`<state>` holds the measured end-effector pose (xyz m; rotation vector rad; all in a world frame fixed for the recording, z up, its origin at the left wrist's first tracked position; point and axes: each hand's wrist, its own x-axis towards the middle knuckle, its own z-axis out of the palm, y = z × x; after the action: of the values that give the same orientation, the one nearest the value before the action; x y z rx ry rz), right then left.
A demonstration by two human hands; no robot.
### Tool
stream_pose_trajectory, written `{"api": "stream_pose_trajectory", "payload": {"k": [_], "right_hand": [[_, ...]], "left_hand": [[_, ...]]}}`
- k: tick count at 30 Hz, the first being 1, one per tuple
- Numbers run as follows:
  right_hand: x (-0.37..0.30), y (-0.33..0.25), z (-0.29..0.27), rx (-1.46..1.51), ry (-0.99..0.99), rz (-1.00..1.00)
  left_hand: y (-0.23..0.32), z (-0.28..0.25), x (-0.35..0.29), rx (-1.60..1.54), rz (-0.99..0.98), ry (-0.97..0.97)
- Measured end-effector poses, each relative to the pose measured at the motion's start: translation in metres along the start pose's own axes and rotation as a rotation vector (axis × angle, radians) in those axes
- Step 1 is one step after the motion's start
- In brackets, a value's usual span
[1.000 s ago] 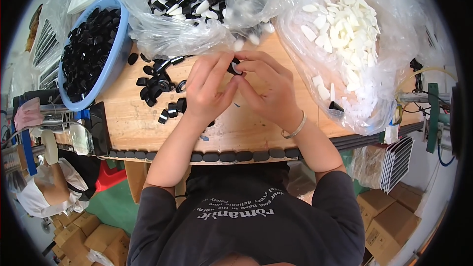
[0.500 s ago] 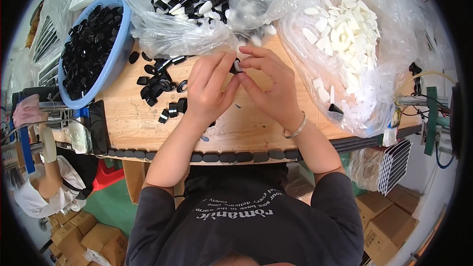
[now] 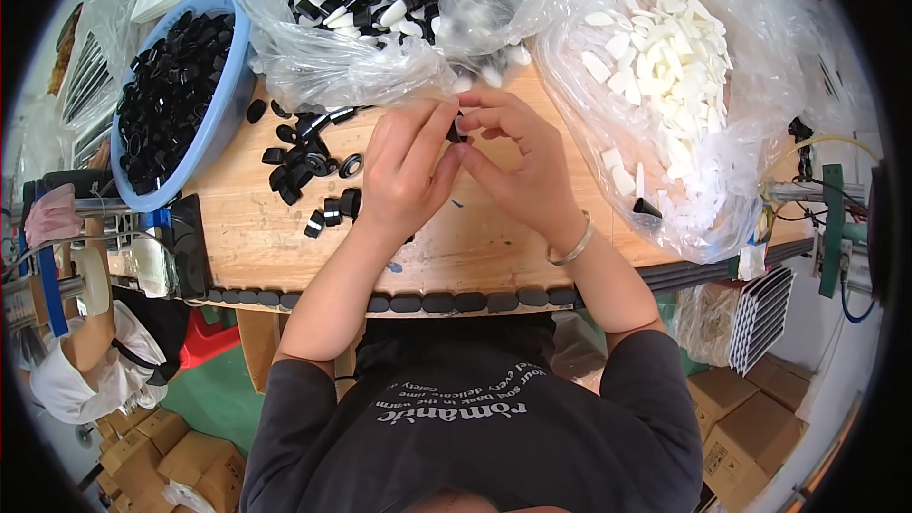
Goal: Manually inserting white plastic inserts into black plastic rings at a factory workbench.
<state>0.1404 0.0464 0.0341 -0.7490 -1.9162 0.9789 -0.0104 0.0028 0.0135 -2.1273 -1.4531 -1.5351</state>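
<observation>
My left hand (image 3: 404,161) and my right hand (image 3: 518,157) meet above the middle of the wooden table. Between their fingertips is a small black plastic cap (image 3: 455,129), partly hidden by the fingers. My left thumb and fingers pinch it from one side, while my right thumb and bent fingers hold it from the other. Left of my left hand lie several loose black caps (image 3: 306,157), some ring-shaped. A heap of white plastic pieces (image 3: 674,66), flat and rounded, rests in a clear plastic bag to the right of my right hand.
A blue basin (image 3: 242,76) full of black caps stands at the left. Beyond my hands, a clear plastic bag (image 3: 351,71) holds mixed black and white pieces. Black oval pieces (image 3: 439,303) line the table's front edge. At far left is another person's arm (image 3: 90,342).
The white part seen at the cap between my fingertips half a second ago is now mostly out of sight. My fingers have shifted slightly around the cap; my forearms stay nearly still.
</observation>
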Motion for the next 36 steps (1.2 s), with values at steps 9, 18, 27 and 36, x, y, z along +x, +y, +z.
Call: {"api": "stream_pose_trajectory", "payload": {"k": [9, 18, 27, 36], "right_hand": [[-0.004, 0.011, 0.002, 0.343, -0.029, 0.275], [-0.001, 0.008, -0.003, 0.517, -0.020, 0.311], [0.000, 0.002, -0.010, 0.535, -0.047, 0.395], [0.000, -0.003, -0.014, 0.419, -0.111, 0.379]], "left_hand": [[0.005, 0.001, 0.002, -0.142, -0.056, -0.004], [-0.006, -0.002, -0.010, -0.620, -0.600, -0.081], [-0.006, -0.010, -0.003, -0.863, -0.743, -0.093], [-0.018, -0.026, 0.002, -0.800, -0.706, -0.386]]}}
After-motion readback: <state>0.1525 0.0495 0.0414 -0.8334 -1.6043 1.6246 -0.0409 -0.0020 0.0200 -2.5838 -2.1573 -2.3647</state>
